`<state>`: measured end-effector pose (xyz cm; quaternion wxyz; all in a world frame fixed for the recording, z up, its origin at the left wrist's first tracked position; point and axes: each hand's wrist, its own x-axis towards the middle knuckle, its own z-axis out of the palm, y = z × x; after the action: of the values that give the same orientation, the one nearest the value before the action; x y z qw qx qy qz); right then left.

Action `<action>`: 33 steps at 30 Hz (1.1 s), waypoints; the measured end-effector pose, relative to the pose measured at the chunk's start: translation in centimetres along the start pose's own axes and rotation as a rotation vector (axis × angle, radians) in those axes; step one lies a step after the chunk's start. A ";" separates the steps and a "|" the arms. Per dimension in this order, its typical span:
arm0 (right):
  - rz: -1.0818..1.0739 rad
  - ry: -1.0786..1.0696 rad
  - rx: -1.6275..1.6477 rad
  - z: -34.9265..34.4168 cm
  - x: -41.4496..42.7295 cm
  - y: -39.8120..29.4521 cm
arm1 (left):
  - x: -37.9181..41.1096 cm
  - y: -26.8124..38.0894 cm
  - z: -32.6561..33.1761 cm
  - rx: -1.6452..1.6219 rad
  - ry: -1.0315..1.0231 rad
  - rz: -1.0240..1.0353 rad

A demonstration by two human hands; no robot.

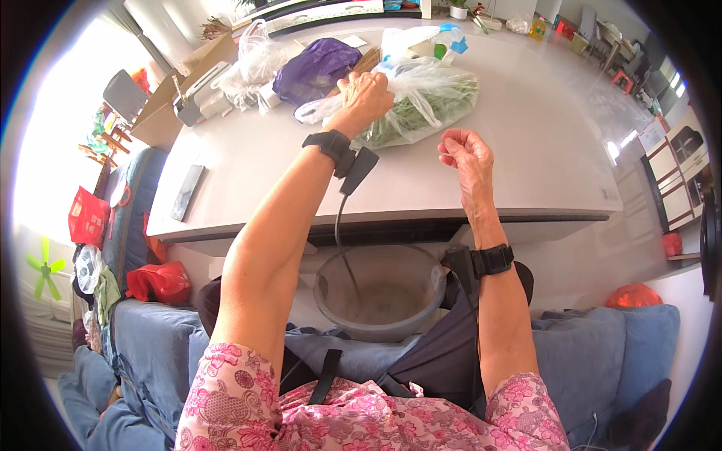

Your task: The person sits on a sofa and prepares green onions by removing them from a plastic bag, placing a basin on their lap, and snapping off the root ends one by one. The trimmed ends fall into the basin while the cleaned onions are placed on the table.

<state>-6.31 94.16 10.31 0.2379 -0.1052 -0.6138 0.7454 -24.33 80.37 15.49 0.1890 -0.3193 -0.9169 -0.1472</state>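
Observation:
A clear plastic bag of green leafy vegetables lies on the pale table. My left hand is closed on gathered plastic at the bag's left end. My right hand is off the bag's lower right side, fingers curled, thumb near the fingertips; a thin pale strand seems to show between them, too small to name. Behind my left hand lie a purple plastic bag and a bundle of dry straw. Beyond the vegetables stands a white bag with blue parts.
A phone lies at the table's left. White plastic bags and a cardboard box are at the back left. A grey plastic basin stands below the table's front edge, between my legs. Blue sofa cushions are around me.

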 end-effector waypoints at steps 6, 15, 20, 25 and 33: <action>0.040 -0.011 0.024 0.5 -0.3 -1.1 | -0.4 0.4 1.6 -0.336 0.006 -0.058; -0.089 -0.067 -0.013 1.3 0.1 -0.1 | -6.1 3.7 -2.6 -0.514 -0.021 0.015; -0.555 0.166 -0.405 1.8 -0.6 -0.2 | -10.0 3.2 -2.6 -0.362 0.145 0.259; -1.011 -0.043 -0.795 2.2 0.0 -0.1 | -12.6 3.9 -4.0 -0.298 0.194 0.357; -0.864 -0.158 -0.718 2.2 -0.5 -0.2 | -15.0 2.9 -5.2 -0.214 0.242 0.269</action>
<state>-6.82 92.07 10.89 0.4241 0.1373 -0.8319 0.3305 -10.25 72.58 13.94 0.2808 -0.4371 -0.8156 -0.2545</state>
